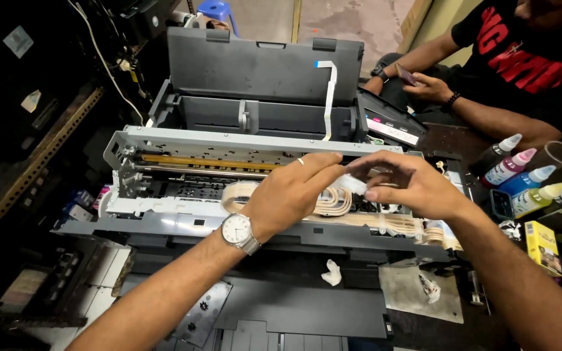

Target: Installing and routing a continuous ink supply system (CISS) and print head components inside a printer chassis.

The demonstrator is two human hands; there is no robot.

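Left hand (287, 195) and right hand (411, 185): both grips pinched on small translucent plastic clip (354, 184). Opened grey plastic printer (242, 140) beneath; squeezable ink bottles (521, 182) at 3 o'clock.

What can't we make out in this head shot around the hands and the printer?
- Small white piece pinched between left hand and right hand: blurred and mostly covered by fingers, kind unclear.
- Tube bundle in the printer: its middle is hidden behind both hands.
- Ink bottles: labels too small to tell.
- Yellow box: print too small.
- Other person's phone: mostly covered by their hand.
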